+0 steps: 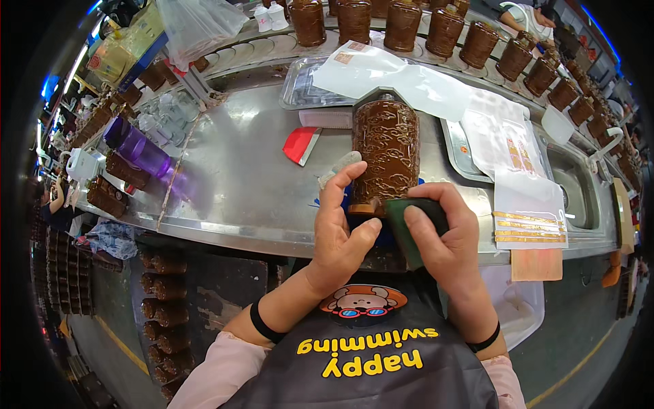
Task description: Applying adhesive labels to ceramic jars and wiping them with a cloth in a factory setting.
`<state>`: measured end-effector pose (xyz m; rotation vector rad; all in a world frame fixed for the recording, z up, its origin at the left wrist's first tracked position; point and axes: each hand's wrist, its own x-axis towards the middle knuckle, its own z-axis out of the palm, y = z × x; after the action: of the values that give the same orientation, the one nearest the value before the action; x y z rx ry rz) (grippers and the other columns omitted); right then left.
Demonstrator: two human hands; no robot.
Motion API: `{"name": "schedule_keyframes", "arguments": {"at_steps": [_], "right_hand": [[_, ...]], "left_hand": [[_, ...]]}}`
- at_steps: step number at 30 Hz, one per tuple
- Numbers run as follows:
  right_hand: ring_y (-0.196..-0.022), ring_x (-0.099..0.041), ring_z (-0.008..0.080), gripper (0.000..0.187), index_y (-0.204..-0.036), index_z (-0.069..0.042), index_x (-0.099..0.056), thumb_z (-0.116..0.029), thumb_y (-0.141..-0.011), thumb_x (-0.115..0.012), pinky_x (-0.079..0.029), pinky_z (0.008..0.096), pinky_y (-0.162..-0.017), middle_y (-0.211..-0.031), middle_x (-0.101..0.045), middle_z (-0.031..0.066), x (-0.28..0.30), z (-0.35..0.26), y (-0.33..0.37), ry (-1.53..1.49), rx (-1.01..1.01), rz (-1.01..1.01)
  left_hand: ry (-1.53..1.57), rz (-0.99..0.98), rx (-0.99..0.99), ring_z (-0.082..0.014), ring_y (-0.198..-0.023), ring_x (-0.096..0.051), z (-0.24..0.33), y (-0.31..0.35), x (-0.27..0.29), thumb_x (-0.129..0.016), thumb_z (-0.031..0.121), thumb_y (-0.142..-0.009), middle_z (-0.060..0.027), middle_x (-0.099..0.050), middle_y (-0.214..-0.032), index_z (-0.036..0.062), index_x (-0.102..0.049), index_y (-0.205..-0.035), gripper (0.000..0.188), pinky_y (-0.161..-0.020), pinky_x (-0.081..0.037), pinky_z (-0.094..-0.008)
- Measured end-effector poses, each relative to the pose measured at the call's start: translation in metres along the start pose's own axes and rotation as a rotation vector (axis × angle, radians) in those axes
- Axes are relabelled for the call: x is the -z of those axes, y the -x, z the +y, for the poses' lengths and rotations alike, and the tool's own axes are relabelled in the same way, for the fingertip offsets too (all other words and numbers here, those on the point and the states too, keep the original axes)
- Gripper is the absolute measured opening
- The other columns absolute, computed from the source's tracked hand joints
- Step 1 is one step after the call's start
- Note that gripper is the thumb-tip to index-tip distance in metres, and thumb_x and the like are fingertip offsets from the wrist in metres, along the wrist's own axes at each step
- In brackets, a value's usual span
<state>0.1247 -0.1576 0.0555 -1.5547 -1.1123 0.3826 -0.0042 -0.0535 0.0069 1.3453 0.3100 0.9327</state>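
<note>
A brown glazed bottle (387, 146) with a raised pattern lies on the steel worktop, its neck away from me and its base toward me. Blue material shows under the base end. My left hand (340, 228) grips the base end from the left, index finger stretched along the side and thumb by the bottom edge; its other fingers are mostly hidden. In my right hand (449, 235) is a dark green scouring pad (412, 235), pinched between thumb and fingers and pressed to the right of the base. A greyish crumpled cloth (334, 170) lies beside my left fingertips.
Left on the worktop (238, 163) lie a red-and-white scraper (301, 145) and a purple water bottle (139, 146). A metal tray (300, 82) and white sheets (398, 78) lie beyond; gold strips (530, 228) and a sink (575, 187) are right. Brown bottles (354, 24) line the conveyor.
</note>
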Motion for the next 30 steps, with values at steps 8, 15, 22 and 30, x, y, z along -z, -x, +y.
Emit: {"name": "schedule_keyframes", "arguments": {"at_steps": [8,15,22,30], "right_hand": [[-0.072,-0.059,0.0087,0.016,-0.103,0.001,-0.06,-0.007,-0.089,-0.063,-0.049,0.0249,-0.065,-0.083,-0.066,0.0066,0.006,0.017,0.0,-0.143,-0.086,0.092],[-0.072,-0.059,0.0084,0.015,-0.103,0.001,-0.06,-0.007,-0.09,-0.063,-0.049,0.0246,-0.065,-0.081,-0.066,0.006,0.007,0.02,0.0,-0.14,-0.109,0.074],[-0.071,-0.059,0.0084,0.015,-0.103,0.0,-0.06,-0.007,-0.09,-0.063,-0.049,0.025,-0.064,-0.08,-0.066,0.0061,0.004,0.023,-0.001,-0.118,-0.051,0.096],[-0.07,-0.058,0.0077,0.015,-0.102,0.001,-0.06,-0.007,-0.09,-0.063,-0.048,0.0244,-0.063,-0.079,-0.065,0.0054,0.006,0.023,0.0,-0.089,-0.055,0.079]], "left_hand": [[-0.3,0.045,-0.011,-0.025,-0.122,-0.04,0.001,-0.011,-0.011,-0.059,0.003,-0.083,-0.0166,-0.043,-0.132,-0.0022,-0.035,-0.141,0.063,-0.108,-0.031,-0.0364],[-0.192,0.029,0.049,-0.0251,-0.118,-0.041,-0.001,-0.011,-0.002,-0.058,0.005,-0.084,-0.0173,-0.044,-0.13,-0.0015,-0.036,-0.141,0.061,-0.104,-0.034,-0.0353],[-0.314,0.058,0.07,-0.0204,-0.117,-0.041,0.003,-0.012,-0.014,-0.054,0.002,-0.084,-0.0145,-0.037,-0.134,0.0004,-0.033,-0.144,0.063,-0.103,-0.037,-0.0321],[0.17,0.039,0.053,-0.0185,-0.122,-0.047,0.0,-0.007,-0.002,-0.046,-0.002,-0.084,-0.0125,-0.044,-0.134,0.0007,-0.027,-0.146,0.065,-0.107,-0.036,-0.0352]]}}
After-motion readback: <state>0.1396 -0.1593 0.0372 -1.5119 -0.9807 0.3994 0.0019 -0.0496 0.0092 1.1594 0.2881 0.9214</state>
